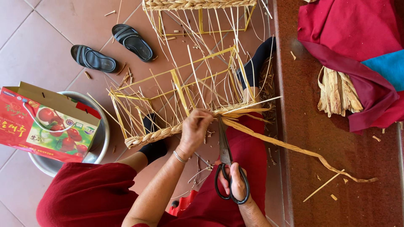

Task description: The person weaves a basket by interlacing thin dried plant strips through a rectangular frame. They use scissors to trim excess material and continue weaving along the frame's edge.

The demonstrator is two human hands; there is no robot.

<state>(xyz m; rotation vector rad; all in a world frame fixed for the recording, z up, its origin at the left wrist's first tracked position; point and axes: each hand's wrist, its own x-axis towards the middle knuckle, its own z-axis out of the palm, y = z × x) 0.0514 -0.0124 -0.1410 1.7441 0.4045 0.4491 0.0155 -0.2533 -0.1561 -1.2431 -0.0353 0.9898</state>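
Near the middle of the frame, the left hand (195,128) is closed on the braided straw rim (164,133) of a yellow wire basket frame (181,90), fingers curled over the plait where loose straw stalks stick upward through the wires. Just below it, at lower centre, the right hand (235,185) is clamped through the loops of a pair of black scissors (225,162); their blades run up toward the left hand and, as far as can be seen, lie nearly together beside the plait. From the rim a long twisted straw strand (294,147) trails off to the right, crossing onto the dark red step (336,193) and ending at the lower right. The frame rests across the person's lap, over a dark red garment (84,193), with black-socked feet showing beneath it. A second wire frame with a woven straw edge (198,5) sits at the top centre. On the tiled floor (25,38) at the upper left lie two black sandals (113,48). At the left, a red fruit-printed paper bag (46,126) sits in a metal basin (99,145). At the upper right, a bundle of dried husks (336,92) lies beside red and blue cloth (353,38).
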